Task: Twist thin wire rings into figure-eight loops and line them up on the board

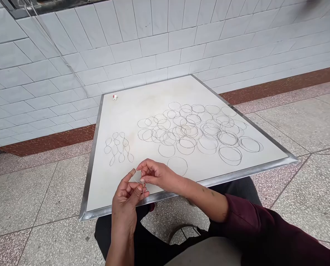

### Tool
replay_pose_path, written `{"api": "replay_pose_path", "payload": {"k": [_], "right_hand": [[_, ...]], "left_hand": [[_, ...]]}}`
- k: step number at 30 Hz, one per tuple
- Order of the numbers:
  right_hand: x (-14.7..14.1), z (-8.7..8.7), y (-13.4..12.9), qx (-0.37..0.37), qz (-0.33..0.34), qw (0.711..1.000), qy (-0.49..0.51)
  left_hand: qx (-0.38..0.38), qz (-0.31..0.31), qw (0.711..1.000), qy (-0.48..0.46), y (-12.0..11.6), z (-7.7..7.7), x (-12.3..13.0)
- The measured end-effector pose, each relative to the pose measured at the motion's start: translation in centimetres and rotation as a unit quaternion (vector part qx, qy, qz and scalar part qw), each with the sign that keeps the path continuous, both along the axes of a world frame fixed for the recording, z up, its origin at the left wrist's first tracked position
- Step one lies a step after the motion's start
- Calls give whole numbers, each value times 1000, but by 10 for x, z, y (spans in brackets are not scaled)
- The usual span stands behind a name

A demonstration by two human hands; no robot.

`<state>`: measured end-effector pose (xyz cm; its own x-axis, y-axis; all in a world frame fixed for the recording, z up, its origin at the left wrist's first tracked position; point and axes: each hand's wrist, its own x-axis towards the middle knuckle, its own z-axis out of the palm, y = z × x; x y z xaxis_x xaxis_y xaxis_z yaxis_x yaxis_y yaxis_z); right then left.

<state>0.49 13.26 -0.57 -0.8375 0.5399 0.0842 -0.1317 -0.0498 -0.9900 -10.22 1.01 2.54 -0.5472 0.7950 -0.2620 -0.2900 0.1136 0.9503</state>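
Wire rings (191, 130) lie flat; left hand (126, 202) and right hand (161, 175) pinch a loop (137, 170).

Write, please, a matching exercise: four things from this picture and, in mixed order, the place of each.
1. big wire rings
2. figure-eight wires
3. red-and-white object
4. small wire loop

a. near the far left corner of the table
b. in the left hand and right hand
c. overlapping, middle and right
d. grouped left of the big wire rings

Pairs: 1-c, 2-d, 3-a, 4-b

left hand (128, 199) and right hand (157, 175) on one wire loop (137, 170)
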Motion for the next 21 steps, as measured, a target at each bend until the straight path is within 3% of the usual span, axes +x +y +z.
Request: {"api": "replay_pose_path", "payload": {"k": [11,18,21], "right_hand": [[-1,3,-2,10,-24,999,-26],[5,1,2,-90,52,995,12],[7,4,3,-108,51,993,11]], "left_hand": [[4,32,999,42,3,-1,7],[19,21,1000,8,0,0,9],[30,13,999,31,-2,1,11]]}}
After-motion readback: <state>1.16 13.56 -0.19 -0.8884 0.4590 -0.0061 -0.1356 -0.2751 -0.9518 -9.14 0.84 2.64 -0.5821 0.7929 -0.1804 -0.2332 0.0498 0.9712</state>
